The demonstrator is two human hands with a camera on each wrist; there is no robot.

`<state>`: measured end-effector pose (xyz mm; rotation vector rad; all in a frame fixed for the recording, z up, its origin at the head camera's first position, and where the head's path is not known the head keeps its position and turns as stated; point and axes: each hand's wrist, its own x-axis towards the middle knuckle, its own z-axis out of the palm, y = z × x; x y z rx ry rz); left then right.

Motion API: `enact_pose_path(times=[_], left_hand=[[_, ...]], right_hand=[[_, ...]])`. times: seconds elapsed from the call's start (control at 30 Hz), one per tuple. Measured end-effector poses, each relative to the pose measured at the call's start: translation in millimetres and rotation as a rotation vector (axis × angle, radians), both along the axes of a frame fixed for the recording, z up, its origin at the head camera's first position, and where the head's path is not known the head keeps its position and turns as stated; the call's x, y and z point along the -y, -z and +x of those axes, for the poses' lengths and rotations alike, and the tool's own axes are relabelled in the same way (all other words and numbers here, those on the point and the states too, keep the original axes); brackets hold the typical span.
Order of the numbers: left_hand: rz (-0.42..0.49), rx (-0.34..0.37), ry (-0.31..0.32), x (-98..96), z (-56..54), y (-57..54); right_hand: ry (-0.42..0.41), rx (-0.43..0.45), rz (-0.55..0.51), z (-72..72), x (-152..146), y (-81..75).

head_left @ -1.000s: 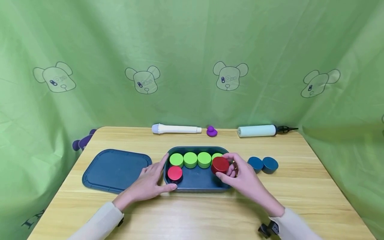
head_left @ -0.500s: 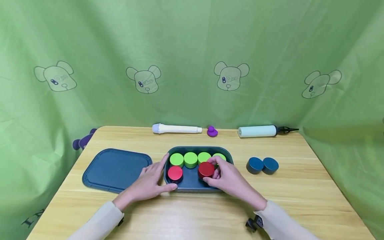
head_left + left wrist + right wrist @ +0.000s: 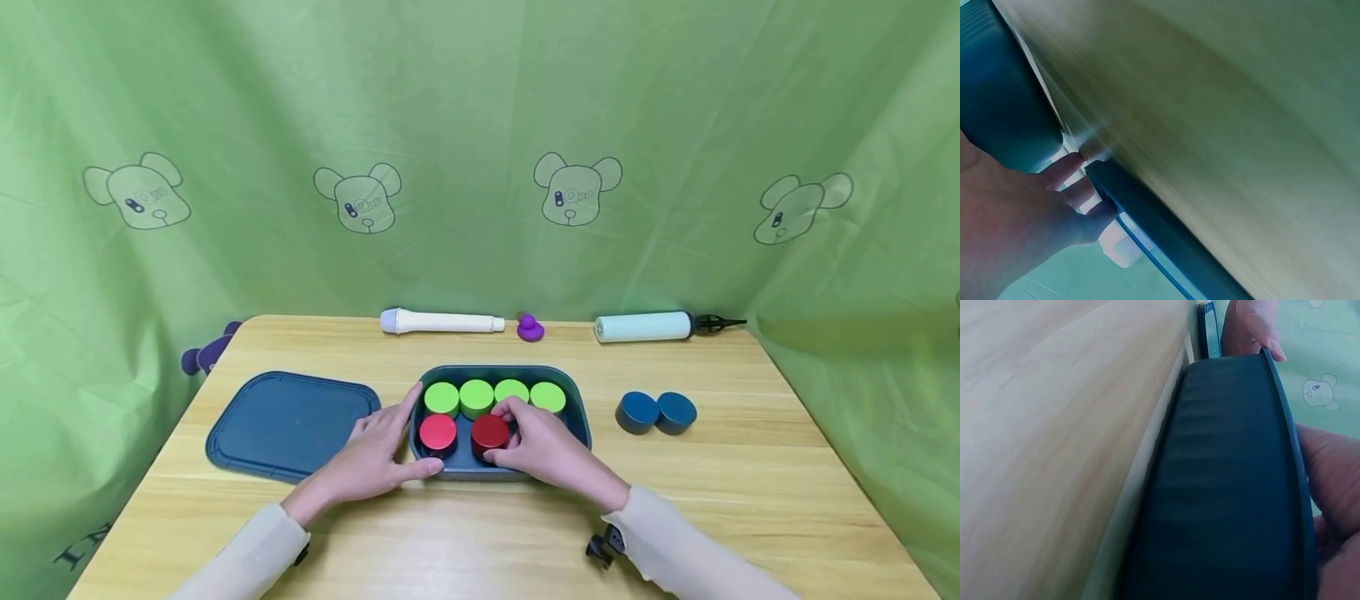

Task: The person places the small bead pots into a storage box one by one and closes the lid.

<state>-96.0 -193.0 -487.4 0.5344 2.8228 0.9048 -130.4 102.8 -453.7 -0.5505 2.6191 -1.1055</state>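
A dark blue oval-cornered box (image 3: 573,417) stands in the middle of the table, with a row of several lime-green round blocks (image 3: 476,398) along its far side. In its front left sits a red round block (image 3: 438,433). My right hand (image 3: 543,442) pinches a second, darker red round block (image 3: 490,433) between thumb and fingers inside the box, just right of the first. My left hand (image 3: 375,458) rests against the box's left end, its fingers spread straight and its thumb at the front left corner. In the right wrist view the box's front wall (image 3: 1235,475) hides the held block.
A dark blue lid (image 3: 292,425) lies left of the box, close beside the left hand. Two blue round blocks (image 3: 637,413) stand to the right. Along the back edge lie a white toy microphone (image 3: 446,322), a purple toy (image 3: 529,328) and a pale cylindrical pump (image 3: 645,327).
My right hand has carried the darker red block leftward across the box and lowered it beside the other red one. The left hand has stayed in place.
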Motion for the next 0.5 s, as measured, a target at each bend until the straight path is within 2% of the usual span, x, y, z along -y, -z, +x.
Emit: enact_pose_path(times=[0.3,0.5], left_hand=[[-0.003,-0.008,0.000,-0.2,-0.3,-0.5],[0.004,-0.007,0.004,-0.5,0.1,-1.1]], right_hand=[[0.028,0.010,0.046,-2.4,12,4.2],[0.026,0.026,0.023,-1.7,15,4.2]])
